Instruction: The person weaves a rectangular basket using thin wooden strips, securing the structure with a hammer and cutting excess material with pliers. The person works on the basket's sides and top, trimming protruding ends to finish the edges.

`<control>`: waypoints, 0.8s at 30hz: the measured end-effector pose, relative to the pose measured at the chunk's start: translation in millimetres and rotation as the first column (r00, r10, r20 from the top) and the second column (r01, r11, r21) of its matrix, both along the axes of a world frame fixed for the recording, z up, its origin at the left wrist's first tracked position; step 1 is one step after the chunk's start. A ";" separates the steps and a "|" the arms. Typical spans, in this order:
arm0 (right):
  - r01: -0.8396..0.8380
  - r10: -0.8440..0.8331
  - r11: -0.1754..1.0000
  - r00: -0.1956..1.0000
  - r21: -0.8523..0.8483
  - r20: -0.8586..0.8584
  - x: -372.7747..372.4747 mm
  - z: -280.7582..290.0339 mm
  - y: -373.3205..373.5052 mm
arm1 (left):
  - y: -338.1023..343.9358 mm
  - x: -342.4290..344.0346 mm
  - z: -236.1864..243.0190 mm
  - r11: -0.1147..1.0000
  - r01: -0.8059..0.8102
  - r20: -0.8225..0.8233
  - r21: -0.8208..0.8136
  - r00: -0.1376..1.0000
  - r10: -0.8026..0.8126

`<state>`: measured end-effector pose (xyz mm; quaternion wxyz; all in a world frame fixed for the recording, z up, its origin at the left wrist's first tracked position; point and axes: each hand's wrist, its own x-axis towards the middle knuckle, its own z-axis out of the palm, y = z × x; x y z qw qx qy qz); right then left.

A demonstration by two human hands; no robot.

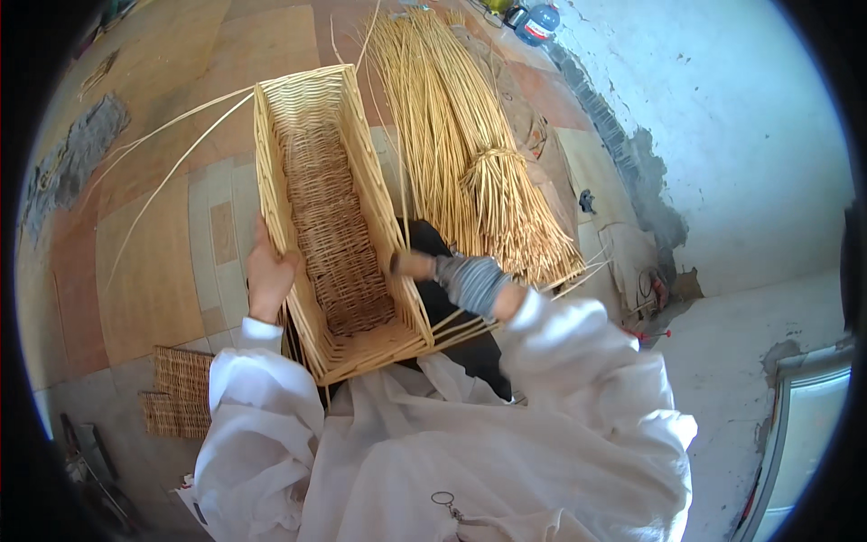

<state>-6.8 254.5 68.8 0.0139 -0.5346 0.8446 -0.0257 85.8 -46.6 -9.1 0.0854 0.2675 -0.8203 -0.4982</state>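
Note:
A long rectangular wicker basket (330, 194) rests tilted across my lap, its open top toward me. My left hand (271, 275) grips its left wall, thumb over the rim and fingers outside. At the right wall is my right hand (461, 278), in a grey striped glove. Its fingers are closed and blurred by motion; a short brownish piece with a dark end shows at them, too smeared to name. Loose willow rods (176, 172) stick out from the basket's far left corner, and more from its near right corner.
A large bundle of willow rods (442, 117) lies right of the basket, tied near its close end. Small woven panels (181, 393) lie at lower left, a grey cloth (81, 149) at far left. A blue water jug (538, 24) stands by the white wall (722, 135).

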 end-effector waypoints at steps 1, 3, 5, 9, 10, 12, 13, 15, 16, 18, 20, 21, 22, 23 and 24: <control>0.112 -0.120 0.938 0.993 0.328 0.005 -8.8 3.9 -2.2 | 1.2 -5.1 4.7 1.000 0.016 0.069 0.018 0.997 -0.017; 0.115 -0.070 0.924 0.989 -0.366 0.132 -0.3 48.2 -6.7 | -6.7 0.2 -7.3 0.997 -0.039 -0.063 0.061 0.997 0.043; -0.120 0.103 0.805 0.993 -0.580 -0.063 12.9 82.5 -37.6 | -17.6 16.5 -12.1 0.997 -0.071 -0.101 0.028 0.992 0.074; -0.193 0.192 0.981 0.981 -0.031 -0.037 11.0 38.3 -34.5 | -20.0 10.0 -17.7 0.998 -0.059 -0.136 0.007 0.989 0.059; 0.068 -0.063 0.977 0.997 0.200 -0.031 -4.4 16.2 -7.6 | -0.3 -10.8 -24.6 0.996 0.017 -0.183 0.085 0.983 -0.001; 0.437 -0.438 0.898 0.875 0.055 0.205 -8.3 2.8 -18.1 | -4.4 -6.8 -9.3 0.989 0.016 -0.204 0.149 0.979 0.015; 0.574 -0.524 0.819 0.752 -0.006 0.400 4.3 3.2 -33.7 | -3.5 5.4 -5.2 0.984 -0.002 -0.193 0.179 0.981 0.037; 0.529 -0.375 0.836 0.746 -0.147 0.551 0.6 -21.7 -57.2 | -1.6 6.4 -5.9 0.997 -0.014 -0.149 0.080 0.988 0.026; 0.599 -0.516 0.799 0.730 -0.056 0.449 12.5 -31.2 -66.7 | -1.2 2.0 -2.4 1.000 -0.019 -0.140 0.024 0.990 0.022; 0.591 -0.506 0.801 0.755 -0.099 0.416 11.2 -58.2 -55.8 | -7.4 -0.2 -15.0 0.973 0.042 -0.277 0.225 0.960 0.023; 0.600 -0.391 0.782 0.683 -0.168 0.617 19.4 -82.2 -63.1 | -25.8 18.1 -28.9 0.953 0.032 -0.303 0.301 0.951 0.064; 0.613 -0.338 0.762 0.649 -0.206 0.682 16.0 -86.5 -61.4 | -27.7 17.7 -28.6 0.952 0.030 -0.311 0.305 0.948 0.070; 0.593 -0.251 0.728 0.699 -0.345 0.670 9.6 -100.6 -59.1 | -26.6 13.2 -27.9 0.951 0.048 -0.328 0.306 0.943 0.058; 0.576 -0.297 0.757 0.723 -0.308 0.624 5.1 -111.8 -48.6 | -22.6 9.0 -32.6 0.953 0.073 -0.320 0.295 0.947 0.027; 0.564 -0.344 0.779 0.750 -0.274 0.565 5.5 -95.9 -44.8 | -17.4 1.0 -36.4 0.954 0.106 -0.325 0.281 0.946 -0.010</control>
